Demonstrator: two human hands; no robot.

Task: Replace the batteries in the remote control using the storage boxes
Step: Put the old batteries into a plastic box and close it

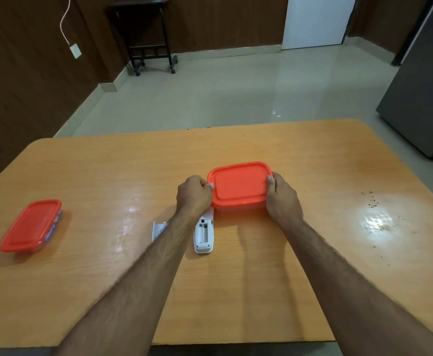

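Note:
A storage box with a red lid (239, 185) sits at the table's middle, gripped from both sides. My left hand (193, 196) holds its left edge with the thumb on the lid rim. My right hand (282, 196) holds its right edge the same way. Just in front of the box lies a white remote control (204, 236), face down, its battery compartment open and empty. The white battery cover (158, 228) lies to its left, partly hidden by my left forearm. A second red-lidded storage box (31, 224) stands closed at the table's left.
The orange wooden table (313, 253) has dark specks and a glare patch at its right. Beyond it are a tiled floor, a black wheeled stand (153, 39) at the back wall, and a grey fridge (426, 80) on the right.

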